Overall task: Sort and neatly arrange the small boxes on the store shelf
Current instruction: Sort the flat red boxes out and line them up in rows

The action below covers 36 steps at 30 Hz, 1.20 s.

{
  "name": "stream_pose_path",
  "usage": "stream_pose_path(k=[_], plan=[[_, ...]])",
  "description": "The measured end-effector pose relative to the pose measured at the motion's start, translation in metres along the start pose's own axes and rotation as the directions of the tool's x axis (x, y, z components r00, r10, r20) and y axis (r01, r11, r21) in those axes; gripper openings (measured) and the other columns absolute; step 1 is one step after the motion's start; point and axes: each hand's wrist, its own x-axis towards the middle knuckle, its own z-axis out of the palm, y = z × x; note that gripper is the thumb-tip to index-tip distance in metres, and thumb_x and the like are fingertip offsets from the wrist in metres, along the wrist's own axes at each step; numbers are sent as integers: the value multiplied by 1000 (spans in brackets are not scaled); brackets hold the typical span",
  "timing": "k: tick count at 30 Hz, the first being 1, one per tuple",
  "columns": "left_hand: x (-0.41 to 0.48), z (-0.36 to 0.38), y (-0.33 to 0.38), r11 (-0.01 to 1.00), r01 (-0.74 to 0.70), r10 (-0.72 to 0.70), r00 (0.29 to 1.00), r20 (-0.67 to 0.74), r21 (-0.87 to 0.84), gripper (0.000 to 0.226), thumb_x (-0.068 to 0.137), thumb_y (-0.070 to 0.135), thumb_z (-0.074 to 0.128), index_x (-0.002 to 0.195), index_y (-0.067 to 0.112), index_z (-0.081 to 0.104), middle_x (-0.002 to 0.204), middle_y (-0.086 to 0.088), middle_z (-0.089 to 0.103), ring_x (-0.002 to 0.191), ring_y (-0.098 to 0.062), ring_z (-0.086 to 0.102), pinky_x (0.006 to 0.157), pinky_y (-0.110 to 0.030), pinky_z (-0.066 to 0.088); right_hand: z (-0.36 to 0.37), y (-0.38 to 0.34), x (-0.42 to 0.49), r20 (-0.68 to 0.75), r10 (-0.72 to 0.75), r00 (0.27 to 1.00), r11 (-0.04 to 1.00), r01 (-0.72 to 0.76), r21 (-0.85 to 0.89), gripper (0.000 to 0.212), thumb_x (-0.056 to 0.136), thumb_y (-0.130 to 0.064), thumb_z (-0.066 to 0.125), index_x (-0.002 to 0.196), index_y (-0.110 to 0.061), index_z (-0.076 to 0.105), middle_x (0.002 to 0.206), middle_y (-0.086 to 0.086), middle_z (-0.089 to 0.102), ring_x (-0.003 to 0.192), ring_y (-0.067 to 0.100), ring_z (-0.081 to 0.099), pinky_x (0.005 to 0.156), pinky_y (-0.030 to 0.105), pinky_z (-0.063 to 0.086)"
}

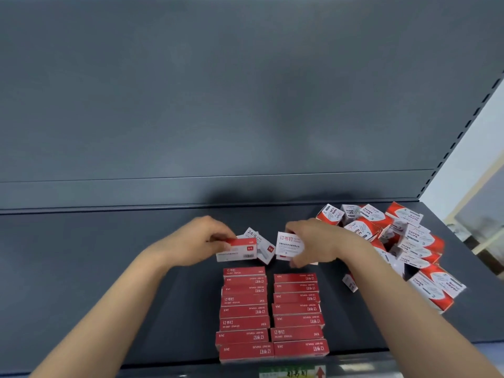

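Gripping one staple box (236,250) in left hand (200,241), another box (289,246) in right hand (313,244), centre frame. Turning red face up, aligning behind two rows (272,315); leaving paper-clip pile (403,241) at right.

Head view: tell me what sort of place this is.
Most likely a stationery shop aisle: a dark grey metal display shelf with a slotted upright, rows of red staple boxes, and a heap of red-and-white paper-clip boxes.

"24/6" on red staple boxes (297,309); "PAPER CLIPS" (piled right) on clip boxes (414,238)
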Motion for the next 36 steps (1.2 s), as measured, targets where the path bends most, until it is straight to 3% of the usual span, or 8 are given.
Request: stream_pose_path(k=[9,15,18,21,25,28,31,36], plan=[[3,28,4,998,57,-55,975,214,-4,23,94,22,50,105,18,70,104,7,71,95,-10,64,91,-32,50,9,2,0,122,-41,992,997,32,76,42,87,-52,51,101,-13,56,103,0,61,95,17,58,84,37,49],[23,14,-3,982,187,-175,937,-304,11,28,83,24,68,108,12,68,110,-1,69,100,-13,63,83,-17,42,10,-9,20,-275,24,961,994,7,112,36,89,-45,53,101,-12,60,104,4,64,95,19,58,83,36,51],[41,15,-13,953,229,-213,972,-96,200,54,79,36,70,126,14,55,130,-2,58,119,-18,54,97,-27,41,13,-21,36,-182,53,982,995,-36,96,44,83,-46,61,110,-11,56,111,5,63,99,20,58,85,38,52],[51,24,-18,949,188,-201,979,24,252,54,75,36,73,123,16,58,123,-2,61,111,-20,56,90,-31,45,16,-25,47,-94,53,994,996,-46,74,45,79,-41,67,110,-10,57,112,7,63,96,21,59,80,39,52],[54,27,-15,959,140,-143,990,-6,247,42,71,28,76,110,17,67,107,-2,69,95,-19,61,80,-34,50,16,-23,51,-112,76,991,976,-51,212,35,80,-32,70,106,-10,61,110,4,64,96,19,61,81,36,53],[56,26,-8,959,165,-157,986,-55,232,45,65,26,80,107,13,67,104,0,68,90,-18,61,75,-29,48,9,-21,49,-139,82,987,953,-37,301,25,81,-26,69,100,-14,59,104,2,61,88,13,55,67,24,47],[58,25,-7,964,182,-175,983,-50,193,43,66,25,81,106,15,68,100,2,65,81,-11,53,66,-21,39,1,-16,43,-198,94,976,981,-57,187,24,82,-23,68,101,-13,59,104,1,59,92,15,52,76,28,44],[53,17,-10,978,183,-191,979,-75,-95,22,76,17,75,98,12,74,99,-3,72,76,-5,62,67,-13,48,-2,-6,26,-191,98,977,993,-85,76,20,82,-19,66,100,-13,58,112,4,62,101,20,55,78,28,41]])
